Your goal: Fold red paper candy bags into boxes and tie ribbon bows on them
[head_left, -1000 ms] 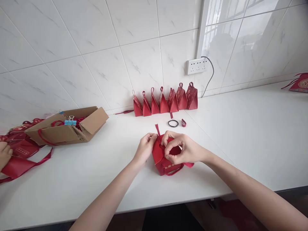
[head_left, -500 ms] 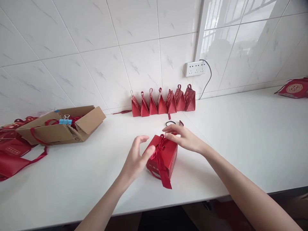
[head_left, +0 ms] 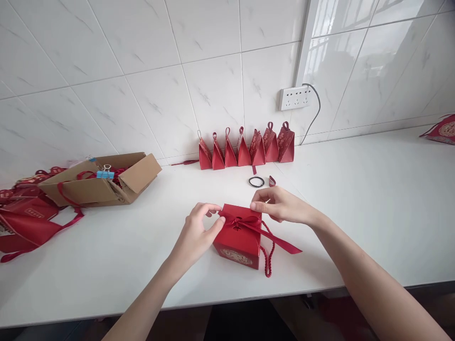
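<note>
A red gift box (head_left: 236, 239) stands on the white table in front of me, with gold print on its near side. A dark red ribbon (head_left: 245, 221) is tied in a bow across its top, one tail stretching to the right. Twisted red cord (head_left: 269, 255) hangs in a loop at the box's right side. My left hand (head_left: 199, 229) is at the back left corner, thumb and fingers apart, the thumb by the ribbon. At the back right corner, my right hand (head_left: 284, 206) has its thumb and curled forefinger close together on the box's edge.
Several small red peaked boxes (head_left: 243, 154) line the wall. A black ring-shaped band (head_left: 256, 182) and a small ribbon loop (head_left: 272, 181) lie behind the gift box. An open cardboard box (head_left: 88, 192) and red packaging (head_left: 28, 220) are left; a red bag (head_left: 442, 129) is right.
The gift box has turned about a quarter way, so its printed side faces me and the ribbon tail points right instead of toward me. Both hands have shifted slightly, the right fingers curling more.
</note>
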Available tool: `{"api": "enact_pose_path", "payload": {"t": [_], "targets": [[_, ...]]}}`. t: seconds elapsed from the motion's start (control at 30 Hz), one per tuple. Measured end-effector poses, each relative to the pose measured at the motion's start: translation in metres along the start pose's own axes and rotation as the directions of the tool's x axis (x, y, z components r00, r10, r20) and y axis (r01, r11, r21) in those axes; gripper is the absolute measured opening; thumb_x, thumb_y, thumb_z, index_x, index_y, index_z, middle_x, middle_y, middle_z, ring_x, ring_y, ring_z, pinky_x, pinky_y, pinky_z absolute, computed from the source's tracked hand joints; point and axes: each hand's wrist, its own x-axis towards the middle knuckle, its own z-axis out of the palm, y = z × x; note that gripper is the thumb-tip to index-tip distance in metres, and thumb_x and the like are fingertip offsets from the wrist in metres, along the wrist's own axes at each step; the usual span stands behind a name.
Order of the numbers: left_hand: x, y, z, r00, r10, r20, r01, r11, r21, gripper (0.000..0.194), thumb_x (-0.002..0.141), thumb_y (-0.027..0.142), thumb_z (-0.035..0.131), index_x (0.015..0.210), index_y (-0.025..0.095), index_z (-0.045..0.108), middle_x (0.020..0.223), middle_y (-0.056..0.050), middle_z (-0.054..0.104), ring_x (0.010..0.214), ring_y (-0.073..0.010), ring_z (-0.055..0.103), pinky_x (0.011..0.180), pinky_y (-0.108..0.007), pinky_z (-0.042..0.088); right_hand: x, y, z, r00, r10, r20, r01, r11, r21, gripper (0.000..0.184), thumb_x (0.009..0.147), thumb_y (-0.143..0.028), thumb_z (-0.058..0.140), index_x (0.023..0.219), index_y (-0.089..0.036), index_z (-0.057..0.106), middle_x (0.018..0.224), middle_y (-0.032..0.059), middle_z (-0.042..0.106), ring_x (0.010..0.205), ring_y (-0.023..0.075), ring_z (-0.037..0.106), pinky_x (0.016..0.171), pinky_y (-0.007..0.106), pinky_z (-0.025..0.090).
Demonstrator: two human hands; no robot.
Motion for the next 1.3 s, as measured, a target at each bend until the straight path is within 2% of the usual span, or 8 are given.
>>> {"api": "enact_pose_path", "payload": {"t": [0.2, 0.37, 0.53, 0.7, 0.83, 0.9, 1.03, 1.3], "targets": [[0.002, 0.000, -0.007, 0.993, -0.019, 0.117, 0.020, 1.000, -0.007, 0.018, 0.082, 0.039, 0.051, 0.090, 0.024, 0.058, 0.094, -0.001, 0.059, 0.085, -0.0166, 0.054, 0.077, -0.029, 0.044, -0.005, -0.001, -0.005, 0.974, 0.066, 0.217, -0.075, 0.997, 0.031, 0.030, 0.072, -0.043, 0.068, 0.081, -0.016, 0.058, 0.059, -0.0024, 0.057, 0.037, 0.0059, 0.046, 0.036, 0.019, 0.034], [0.007, -0.003, -0.014, 0.961, -0.042, 0.275, 0.102, 0.973, -0.208, 0.026, 0.083, 0.047, 0.052, 0.083, 0.021, 0.054, 0.082, 0.000, 0.060, 0.070, -0.0136, 0.054, 0.063, -0.026, 0.042, -0.003, 0.000, 0.002, 0.992, -0.019, 0.124, 0.016, 1.000, 0.025, 0.020, 0.079, -0.035, 0.060, 0.074, -0.016, 0.056, 0.062, -0.0011, 0.057, 0.050, 0.0077, 0.050, 0.041, 0.017, 0.037], [0.011, 0.002, -0.014, 0.969, 0.020, 0.246, 0.057, 0.951, -0.305, 0.022, 0.082, 0.041, 0.055, 0.086, 0.019, 0.056, 0.087, -0.002, 0.062, 0.081, -0.0146, 0.057, 0.074, -0.027, 0.044, -0.001, 0.000, 0.008, 0.990, -0.139, 0.023, 0.138, 0.988, 0.068, 0.015, 0.084, -0.029, 0.054, 0.075, -0.017, 0.053, 0.070, -0.0005, 0.057, 0.057, 0.0074, 0.049, 0.046, 0.018, 0.036], [0.015, 0.004, -0.015, 0.980, 0.078, 0.186, -0.003, 0.929, -0.370, 0.017, 0.081, 0.035, 0.057, 0.084, 0.018, 0.058, 0.084, -0.002, 0.061, 0.080, -0.0143, 0.057, 0.074, -0.027, 0.046, -0.001, -0.001, 0.013, 0.992, -0.127, -0.004, 0.127, 0.986, 0.107, 0.014, 0.085, -0.030, 0.052, 0.080, -0.017, 0.053, 0.070, -0.0010, 0.057, 0.053, 0.0064, 0.047, 0.048, 0.020, 0.036], [0.017, -0.005, -0.018, 0.946, 0.214, 0.243, -0.085, 0.889, -0.449, 0.017, 0.078, 0.024, 0.057, 0.093, 0.018, 0.058, 0.094, -0.006, 0.061, 0.093, -0.0182, 0.055, 0.077, -0.029, 0.045, 0.000, -0.001, 0.014, 0.993, -0.116, -0.019, 0.117, 0.983, 0.141, 0.009, 0.084, -0.026, 0.053, 0.081, -0.017, 0.054, 0.071, -0.0010, 0.057, 0.054, 0.0061, 0.047, 0.047, 0.019, 0.035], [0.018, -0.011, -0.018, 0.950, 0.201, 0.241, -0.090, 0.910, -0.404, 0.023, 0.076, 0.020, 0.055, 0.099, 0.020, 0.058, 0.100, -0.006, 0.060, 0.094, -0.0182, 0.054, 0.075, -0.029, 0.044, 0.000, -0.001, 0.015, 0.993, -0.113, -0.024, 0.115, 0.982, 0.149, 0.006, 0.083, -0.023, 0.053, 0.082, -0.017, 0.054, 0.072, -0.0008, 0.057, 0.055, 0.0062, 0.048, 0.047, 0.019, 0.034], [0.020, -0.018, -0.017, 0.970, 0.152, 0.189, -0.096, 0.957, -0.274, 0.015, 0.077, 0.024, 0.056, 0.090, 0.020, 0.060, 0.102, -0.006, 0.058, 0.094, -0.0186, 0.053, 0.075, -0.030, 0.042, 0.000, 0.000, 0.015, 0.993, -0.114, -0.023, 0.116, 0.982, 0.149, 0.006, 0.082, -0.022, 0.052, 0.083, -0.016, 0.055, 0.076, 0.0012, 0.059, 0.059, 0.0075, 0.050, 0.047, 0.019, 0.034], [0.021, -0.015, -0.015, 0.954, 0.214, 0.212, -0.140, 0.938, -0.318, 0.016, 0.079, 0.034, 0.058, 0.085, 0.020, 0.063, 0.103, -0.007, 0.057, 0.091, -0.0180, 0.053, 0.073, -0.030, 0.040, 0.001, 0.000, 0.014, 0.995, -0.102, -0.011, 0.103, 0.987, 0.127, 0.008, 0.082, -0.023, 0.051, 0.082, -0.017, 0.056, 0.071, -0.0003, 0.058, 0.055, 0.0069, 0.048, 0.049, 0.020, 0.035]]}}
